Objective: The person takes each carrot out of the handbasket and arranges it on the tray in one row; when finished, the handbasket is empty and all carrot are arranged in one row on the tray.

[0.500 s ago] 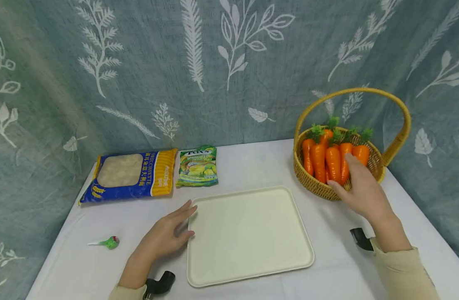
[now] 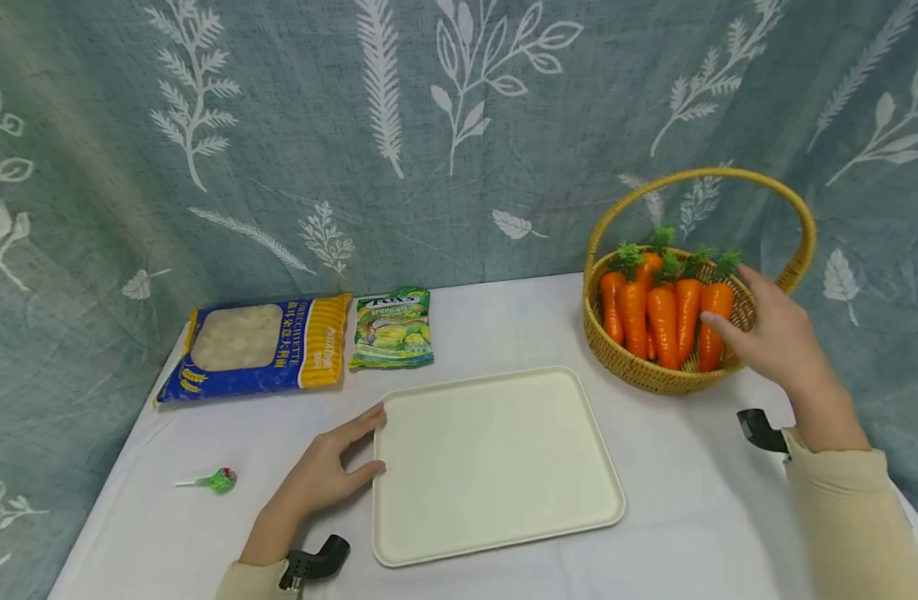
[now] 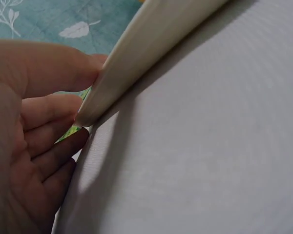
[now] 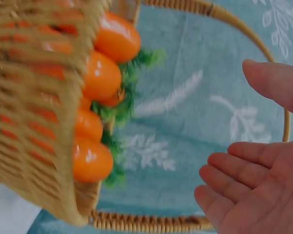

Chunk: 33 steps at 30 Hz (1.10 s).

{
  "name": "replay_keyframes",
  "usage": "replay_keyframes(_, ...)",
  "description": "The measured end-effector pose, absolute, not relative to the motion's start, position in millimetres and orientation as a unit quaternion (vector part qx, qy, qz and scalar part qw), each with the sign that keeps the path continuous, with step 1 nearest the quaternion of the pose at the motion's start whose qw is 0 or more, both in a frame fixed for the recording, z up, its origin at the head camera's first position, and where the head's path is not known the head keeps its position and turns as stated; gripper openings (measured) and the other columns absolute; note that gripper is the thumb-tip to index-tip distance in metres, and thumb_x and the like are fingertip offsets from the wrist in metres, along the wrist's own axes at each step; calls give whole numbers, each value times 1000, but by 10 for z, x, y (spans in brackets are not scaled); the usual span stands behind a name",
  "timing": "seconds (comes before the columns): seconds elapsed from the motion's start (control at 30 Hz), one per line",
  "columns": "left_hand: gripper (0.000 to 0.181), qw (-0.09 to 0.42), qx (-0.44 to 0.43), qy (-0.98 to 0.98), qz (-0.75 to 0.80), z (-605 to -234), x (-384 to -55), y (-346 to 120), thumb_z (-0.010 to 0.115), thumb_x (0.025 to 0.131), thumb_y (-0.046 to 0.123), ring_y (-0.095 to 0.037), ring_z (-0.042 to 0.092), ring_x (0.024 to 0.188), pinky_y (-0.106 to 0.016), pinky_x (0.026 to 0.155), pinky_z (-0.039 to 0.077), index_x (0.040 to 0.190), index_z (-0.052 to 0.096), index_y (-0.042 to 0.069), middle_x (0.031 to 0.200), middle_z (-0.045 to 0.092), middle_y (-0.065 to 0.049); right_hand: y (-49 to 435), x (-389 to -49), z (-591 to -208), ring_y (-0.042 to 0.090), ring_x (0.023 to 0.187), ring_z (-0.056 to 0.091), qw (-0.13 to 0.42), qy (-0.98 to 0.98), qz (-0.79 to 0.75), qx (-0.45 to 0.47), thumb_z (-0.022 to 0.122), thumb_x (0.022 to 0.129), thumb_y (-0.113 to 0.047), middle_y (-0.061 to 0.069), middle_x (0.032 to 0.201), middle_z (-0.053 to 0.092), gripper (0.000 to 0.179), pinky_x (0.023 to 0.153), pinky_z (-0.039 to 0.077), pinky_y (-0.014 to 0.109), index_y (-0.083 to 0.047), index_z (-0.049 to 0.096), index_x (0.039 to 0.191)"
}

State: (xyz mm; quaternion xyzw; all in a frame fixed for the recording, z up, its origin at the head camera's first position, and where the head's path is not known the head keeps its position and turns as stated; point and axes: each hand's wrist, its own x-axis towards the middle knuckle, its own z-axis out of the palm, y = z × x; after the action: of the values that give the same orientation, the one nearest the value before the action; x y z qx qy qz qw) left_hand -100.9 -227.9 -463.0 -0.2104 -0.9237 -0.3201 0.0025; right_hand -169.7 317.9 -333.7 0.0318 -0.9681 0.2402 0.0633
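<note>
My left hand (image 2: 319, 467) rests its fingertips and thumb along the left rim of a cream rectangular tray (image 2: 496, 467). In the left wrist view its thumb and fingers (image 3: 53, 109) lie loosely extended at the edge of the tray (image 3: 122, 58). At the right side of a wicker basket (image 2: 639, 379) is my right hand (image 2: 781, 337), thumb spread from the fingers and the palm holding nothing. Several orange carrots (image 2: 663, 321) with green tops stand in that basket. The right wrist view has the open palm (image 4: 259, 180) facing the carrots (image 4: 100, 75), apart from them.
A blue and yellow pasta bag (image 2: 256, 346) lies at the back left, with a green sweets packet (image 2: 393, 329) beside it. A green lollipop (image 2: 220, 481) is left of my left hand. The basket's tall handle (image 2: 699, 173) arches above the carrots. A patterned curtain (image 2: 293, 125) hangs behind.
My right hand has moved right and back, off the middle carrots to the basket's right side, uncovering the rightmost carrot. My left hand's fingers have drawn slightly back to the tray's rim.
</note>
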Motion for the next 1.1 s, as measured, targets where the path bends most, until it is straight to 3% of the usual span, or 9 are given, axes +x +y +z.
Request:
replay_keyframes(0.3, 62, -1, -194, -913, -358, -4642, -1011, -2299, 74, 82, 31, -27, 43, 133, -38, 110, 35, 136, 53, 10, 146, 45, -1, 3480, -1911, -3320, 57, 128, 28, 36, -965, 260, 11, 49, 95, -46, 35, 147, 26, 84, 100, 27, 71, 4, 9, 150)
replay_keyframes(0.57, 61, 10, -199, -910, -364, -4646, -1003, -2304, 75, 81, 29, -28, 44, 132, -14, 111, 29, 135, 54, 9, 145, 46, -1, 3476, -2139, -3296, 55, 132, 24, -42, -961, 273, -10, 46, 90, -59, 35, 150, 17, 98, 103, 27, 69, 6, 4, 149)
replay_keyframes(0.67, 61, 15, -201, -908, -367, -4648, -1002, -2300, 75, 80, 29, -27, 45, 132, -13, 110, 29, 135, 54, 10, 145, 47, -1, 3451, -2203, -3267, 55, 132, 23, -56, -962, 267, -10, 45, 88, -64, 36, 149, 16, 103, 105, 26, 68, 8, 2, 148)
replay_keyframes(0.8, 62, 14, -200, -908, -368, -4648, -1001, -2293, 75, 80, 29, -27, 45, 132, -21, 111, 32, 135, 54, 10, 145, 47, -2, 3457, -2283, -3267, 55, 131, 25, -68, -963, 259, -19, 45, 89, -63, 38, 147, 19, 103, 104, 28, 68, 11, 4, 147)
replay_keyframes(1.1, 63, 7, -194, -910, -367, -4641, -1000, -2291, 75, 80, 29, -29, 45, 132, -42, 108, 37, 136, 52, 9, 145, 46, -2, 3476, -2394, -3299, 56, 116, 38, -93, -967, 232, -40, 49, 94, -45, 43, 132, 32, 82, 90, 41, 65, 19, 23, 138)
